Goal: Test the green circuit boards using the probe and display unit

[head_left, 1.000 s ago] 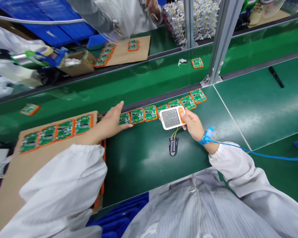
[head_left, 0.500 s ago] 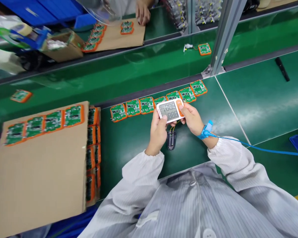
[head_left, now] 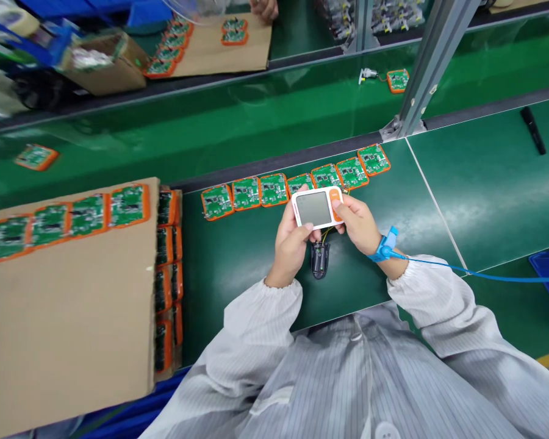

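Both hands hold a small white device with a grey screen and an orange side [head_left: 316, 208] above the green bench. My left hand [head_left: 293, 244] grips its left and lower edge. My right hand [head_left: 357, 223] grips its orange right end, thumb on the orange part, and wears a blue wrist strap [head_left: 385, 245]. Thin wires hang from the device to a black battery holder [head_left: 319, 260] lying on the bench. Just behind the device, a row of green circuit boards in orange frames [head_left: 274, 189] lies along the bench's far edge.
A cardboard sheet [head_left: 68, 292] at the left carries a row of boards [head_left: 64, 216], with stacked boards [head_left: 167, 268] under its right edge. A conveyor belt [head_left: 238, 131] runs behind with loose boards [head_left: 397, 80]. A metal post [head_left: 423, 73] stands at the right. Another person's hand [head_left: 264, 8] works opposite.
My left hand left the board row and came to grip the device beside my right hand. The screen's digits have gone blank. The board on the belt has drifted right.
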The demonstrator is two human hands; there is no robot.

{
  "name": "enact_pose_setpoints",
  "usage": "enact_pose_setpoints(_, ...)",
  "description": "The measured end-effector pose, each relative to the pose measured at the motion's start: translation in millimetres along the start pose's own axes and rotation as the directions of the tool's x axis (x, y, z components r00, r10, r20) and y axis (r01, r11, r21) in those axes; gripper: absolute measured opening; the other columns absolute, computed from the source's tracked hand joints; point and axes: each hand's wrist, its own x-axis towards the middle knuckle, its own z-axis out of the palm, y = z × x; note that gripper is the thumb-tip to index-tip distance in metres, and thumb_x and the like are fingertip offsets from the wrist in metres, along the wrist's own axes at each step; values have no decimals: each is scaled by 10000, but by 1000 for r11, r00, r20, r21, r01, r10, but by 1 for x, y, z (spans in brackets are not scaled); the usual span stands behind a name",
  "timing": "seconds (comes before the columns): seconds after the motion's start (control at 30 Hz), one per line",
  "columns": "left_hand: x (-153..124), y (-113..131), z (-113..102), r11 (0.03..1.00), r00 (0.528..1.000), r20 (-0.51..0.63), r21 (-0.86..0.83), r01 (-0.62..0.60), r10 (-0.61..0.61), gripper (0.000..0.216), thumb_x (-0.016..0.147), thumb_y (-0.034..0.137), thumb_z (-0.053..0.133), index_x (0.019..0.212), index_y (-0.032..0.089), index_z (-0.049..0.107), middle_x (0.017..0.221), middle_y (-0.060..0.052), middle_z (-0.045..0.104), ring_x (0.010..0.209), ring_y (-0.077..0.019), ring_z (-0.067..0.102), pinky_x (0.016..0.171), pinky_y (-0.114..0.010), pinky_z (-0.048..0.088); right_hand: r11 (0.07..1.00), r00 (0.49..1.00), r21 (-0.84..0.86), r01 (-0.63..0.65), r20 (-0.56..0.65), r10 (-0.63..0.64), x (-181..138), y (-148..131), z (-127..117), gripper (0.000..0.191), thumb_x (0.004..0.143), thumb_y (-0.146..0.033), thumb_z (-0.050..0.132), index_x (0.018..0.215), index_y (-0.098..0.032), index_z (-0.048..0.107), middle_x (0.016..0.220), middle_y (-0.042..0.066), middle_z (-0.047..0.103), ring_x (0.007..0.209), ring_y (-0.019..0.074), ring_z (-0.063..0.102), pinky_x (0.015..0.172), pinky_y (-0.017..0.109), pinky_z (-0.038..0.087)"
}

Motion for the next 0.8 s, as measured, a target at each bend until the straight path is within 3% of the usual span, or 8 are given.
enact_pose_setpoints(0.07, 0, 0, -1, 1000, 1000, -2, 1, 5, -5, 655, 705, 219, 597, 1346, 259, 470, 884, -8, 617, 508, -64, 497, 496, -205, 435, 1000, 1000, 17, -12, 17, 12, 0, -1, -1, 364, 817, -529, 548, 759, -169, 543, 508, -74, 425, 428, 47, 377, 403, 178, 326)
enact_pose_setpoints(0.23, 3, 3, -3, 1000, 1000, -25, -17, -16, 16, 686, 699, 222, 581, 1371, 248, 442, 802, 1, 601, 490, -68, 470, 486, -205, 433, 994, 973, 56, -92, 219, 78, 1, -2, -8, 317, 782, -450, 607, 910, -168, 541, 559, -70, 514, 463, 56, 453, 435, 178, 373)
enact_pose_setpoints(0.3, 4, 3, -5, 1000, 999, -18, -7, -30, 30, 685, 703, 227, 587, 1371, 254, 440, 823, -1, 604, 494, -66, 472, 486, -202, 435, 995, 967, 53, -89, 243, 74, 1, -2, -9, 295, 771, -412, 625, 905, -167, 529, 539, -81, 508, 452, 52, 448, 437, 176, 370)
enact_pose_setpoints(0.47, 4, 1, -8, 999, 999, -11, -8, -46, 46, 665, 713, 240, 602, 1360, 265, 450, 884, -6, 616, 499, -59, 477, 486, -199, 436, 997, 970, 48, -58, 238, 45, 1, 1, -7, 281, 774, -418, 616, 860, -169, 518, 531, -81, 525, 446, 48, 452, 445, 179, 373)
enact_pose_setpoints(0.67, 4, -1, -7, 999, 998, -43, -10, -41, 41, 627, 701, 252, 624, 1315, 257, 497, 798, 2, 606, 492, -71, 487, 475, -198, 428, 999, 985, 29, -27, 172, 21, 0, 0, -5, 282, 752, -437, 626, 795, -173, 534, 511, -74, 532, 437, 55, 460, 431, 177, 379)
enact_pose_setpoints(0.8, 3, -3, -7, 997, 996, -58, 42, -64, 66, 601, 695, 259, 654, 1281, 271, 526, 908, -11, 624, 491, -60, 485, 467, -199, 421, 999, 992, 31, -42, 119, 38, 0, -3, -6, 313, 760, -473, 605, 720, -169, 541, 482, -64, 520, 412, 56, 447, 402, 173, 367)
